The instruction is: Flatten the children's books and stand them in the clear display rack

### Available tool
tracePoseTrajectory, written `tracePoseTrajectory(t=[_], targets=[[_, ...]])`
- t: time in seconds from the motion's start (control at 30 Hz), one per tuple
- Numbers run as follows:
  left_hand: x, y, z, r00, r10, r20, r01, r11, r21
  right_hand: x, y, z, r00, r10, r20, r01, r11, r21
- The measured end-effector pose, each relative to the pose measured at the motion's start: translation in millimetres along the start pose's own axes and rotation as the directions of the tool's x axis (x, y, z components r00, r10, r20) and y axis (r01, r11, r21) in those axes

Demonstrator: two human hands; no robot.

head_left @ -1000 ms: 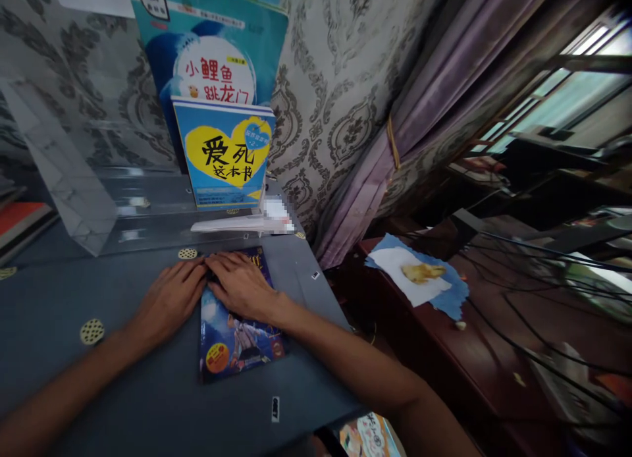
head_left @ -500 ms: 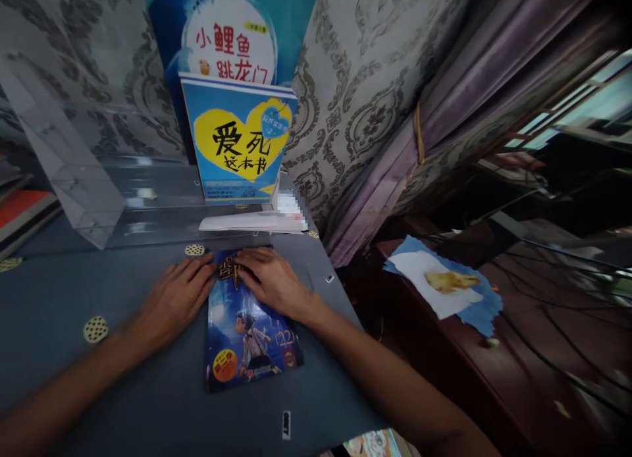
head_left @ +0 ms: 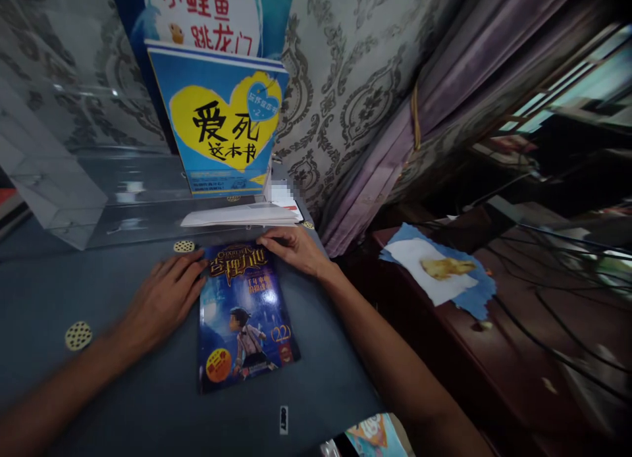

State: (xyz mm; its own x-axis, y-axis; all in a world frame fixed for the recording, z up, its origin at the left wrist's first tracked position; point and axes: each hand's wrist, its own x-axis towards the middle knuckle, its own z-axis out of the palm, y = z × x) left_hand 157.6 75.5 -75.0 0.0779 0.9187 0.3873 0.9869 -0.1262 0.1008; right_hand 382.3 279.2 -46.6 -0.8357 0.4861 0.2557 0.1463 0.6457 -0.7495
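Observation:
A blue paperback book (head_left: 247,312) lies flat on the dark grey desktop, its cover showing a cartoon figure and gold lettering. My left hand (head_left: 170,286) rests on the desk at the book's upper left edge, fingers stretched out and fingertips touching the border. At the opposite upper corner is my right hand (head_left: 293,249), thumb and forefinger drawn together on the book's corner, the other fingers curled. Behind stands a blue book with a yellow heart (head_left: 224,124), in front of a taller teal book (head_left: 207,16).
A clear acrylic stand (head_left: 74,200) holds the upright books. White papers (head_left: 239,215) lie along its front. To the right, beyond the desk edge, a dark red surface (head_left: 513,378) carries cables and a blue and white cloth (head_left: 444,269). A purple curtain (head_left: 390,141) hangs by the patterned wall.
My right hand has slid from the cover to the book's upper right corner, uncovering the title. My left hand stays by the left edge. The camera view has shifted slightly.

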Motion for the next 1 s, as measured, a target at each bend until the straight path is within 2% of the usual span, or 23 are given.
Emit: tracePoseTrajectory(t=[0.17,0.37,0.5,0.73,0.87,1.0], targets=[[3,-3,-1.8,1.0,-0.003,0.011,0.004,0.999,-0.038,3,16,1,0.999,0.03,-0.032,-0.026,0.993,0.117],[17,-5,-7.6,0.998,0.05,0.03,-0.048,0.998,-0.04,9,28,5,0.992,0.102,-0.074,-0.075,0.95,0.302],[35,0,-6.8,0.99,0.127,0.069,-0.12,0.988,-0.094,10,30,6,0.991,0.12,-0.063,-0.093,0.938,0.335],[75,29,6.3,0.95,0.274,0.15,-0.244,0.95,-0.193,12,31,6,0.991,0.12,-0.062,-0.088,0.921,0.379],[87,35,15.7,0.948,0.289,0.136,-0.251,0.937,-0.242,12,29,6,0.989,0.137,-0.053,-0.109,0.926,0.361],[86,32,21.2,0.95,0.279,0.136,-0.244,0.942,-0.23,11,26,5,0.989,0.134,-0.06,-0.104,0.925,0.367]])
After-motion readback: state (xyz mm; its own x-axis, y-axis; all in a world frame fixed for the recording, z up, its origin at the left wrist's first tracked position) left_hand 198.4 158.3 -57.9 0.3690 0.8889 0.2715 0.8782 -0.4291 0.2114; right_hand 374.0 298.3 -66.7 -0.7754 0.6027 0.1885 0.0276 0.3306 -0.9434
